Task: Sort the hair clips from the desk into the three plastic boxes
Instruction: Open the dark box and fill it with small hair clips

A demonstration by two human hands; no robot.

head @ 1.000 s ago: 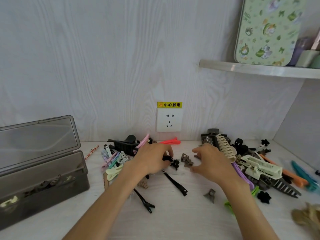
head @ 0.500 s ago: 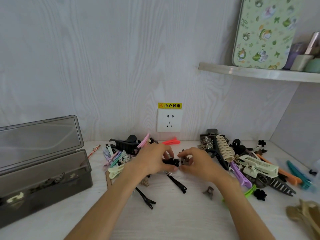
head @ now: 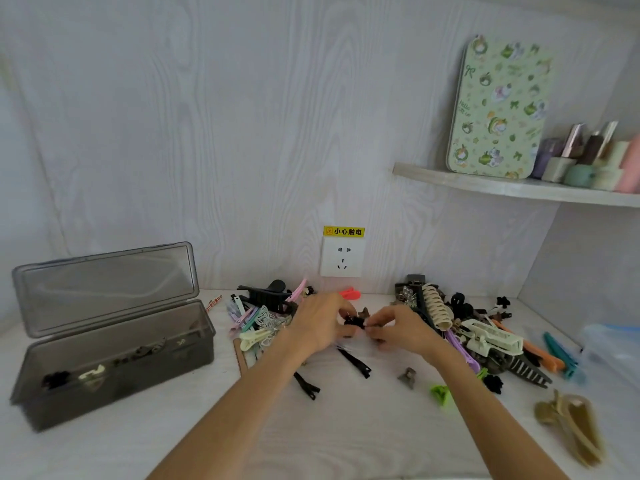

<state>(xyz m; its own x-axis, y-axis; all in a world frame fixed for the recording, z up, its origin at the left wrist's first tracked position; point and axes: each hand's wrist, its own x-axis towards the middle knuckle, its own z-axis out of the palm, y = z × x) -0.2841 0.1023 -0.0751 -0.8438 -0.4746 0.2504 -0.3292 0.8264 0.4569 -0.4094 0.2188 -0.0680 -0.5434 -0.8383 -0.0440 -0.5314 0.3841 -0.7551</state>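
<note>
Just in front of the wall socket (head: 342, 257), your left hand (head: 320, 323) and right hand (head: 403, 329) both pinch a small black clip (head: 354, 322) between curled fingertips. It could slip from that shared grip and drop among the loose clips below. The open grey box (head: 114, 355) sits well left of the socket, so a hurried carry risks spilling it.

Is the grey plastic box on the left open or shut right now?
Open. The grey plastic box has its lid tipped back against the wall, and a few small clips lie inside.
</note>
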